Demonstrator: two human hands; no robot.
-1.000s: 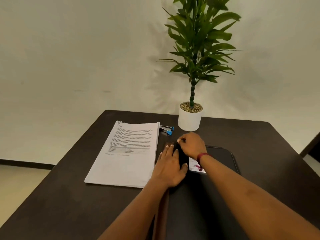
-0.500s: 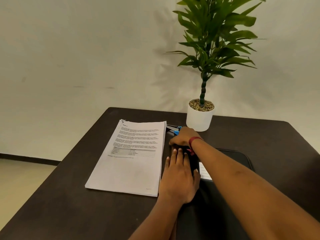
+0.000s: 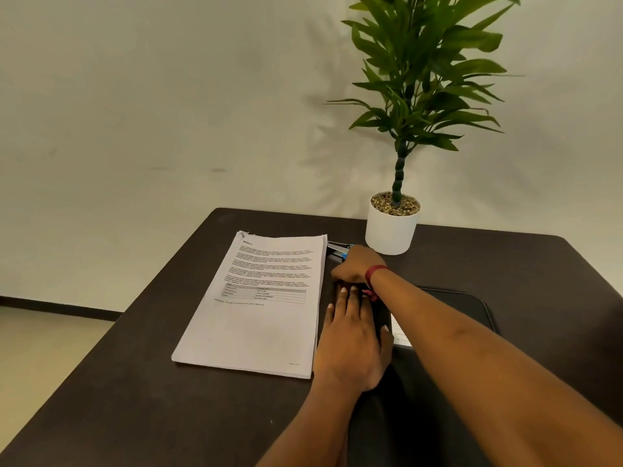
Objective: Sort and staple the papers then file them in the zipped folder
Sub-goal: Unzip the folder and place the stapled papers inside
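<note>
Right hand (image 3: 354, 266) has been sliding left along the far edge of the zipped folder (image 3: 455, 305) over the last second. It was sitting mid-edge and is now sitting at the corner nearest the paper stack (image 3: 256, 308). Left hand (image 3: 352, 345) is staying put.

Paper stack is lying flat on the dark table (image 3: 135, 382), print side up, far-left corner slightly ruffled.

Blue-and-black stapler (image 3: 338, 248) is lying just past the stack's far-right corner, half hidden behind the right hand. Can't tell if they are touching.

The left hand is lying palm down on the zipped folder, just right of the stack's right edge, with the forearm coming up from the bottom of the view. Its fingers (image 3: 344, 298) are pointing away, straight and close together, and the thumb is splaying right. It is gripping nothing, just pressing the cover flat.

Right forearm is crossing in from the right, passing over the left fingertips, with a red wristband (image 3: 372, 275) on the wrist. Knuckles are facing up and fingers are curling down onto the folder corner beside the stack's far-right edge. The fingertips are hidden, so I can't tell whether they are pinching anything.

The zipped folder is lying right of the stack, edges nearly meeting, mostly covered by both arms. A white label (image 3: 400, 333) is showing on it by the left thumb.

White plant pot (image 3: 389, 232) is standing beyond the stack's far-right corner, further right.
</note>
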